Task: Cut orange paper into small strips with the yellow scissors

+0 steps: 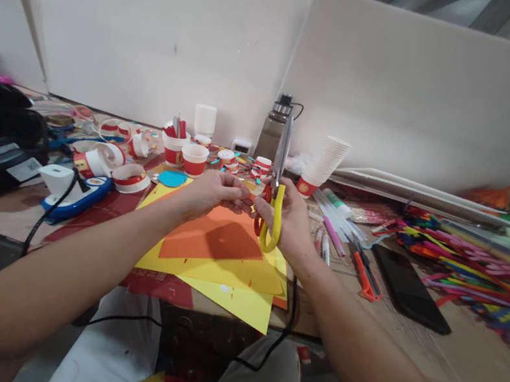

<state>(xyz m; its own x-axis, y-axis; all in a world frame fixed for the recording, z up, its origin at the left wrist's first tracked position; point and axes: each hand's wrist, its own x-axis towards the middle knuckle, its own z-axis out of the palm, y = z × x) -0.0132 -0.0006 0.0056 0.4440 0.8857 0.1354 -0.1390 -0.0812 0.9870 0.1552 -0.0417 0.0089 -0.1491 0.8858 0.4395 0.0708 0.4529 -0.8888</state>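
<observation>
Above the orange paper (211,239), your left hand (214,196) and right hand (293,223) pinch an orange scrap (252,196); your right also holds scissors (277,211).

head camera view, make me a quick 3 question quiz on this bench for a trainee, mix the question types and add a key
1. Multiple choice: which hand holds the scissors? A) left B) right C) neither
2. True or false: the orange sheet lies on top of yellow paper.
3. Fill in the blank: a ____ with a black lid stands in front of the white panels.

Key:
1. B, the right hand.
2. True.
3. Water bottle.
</observation>
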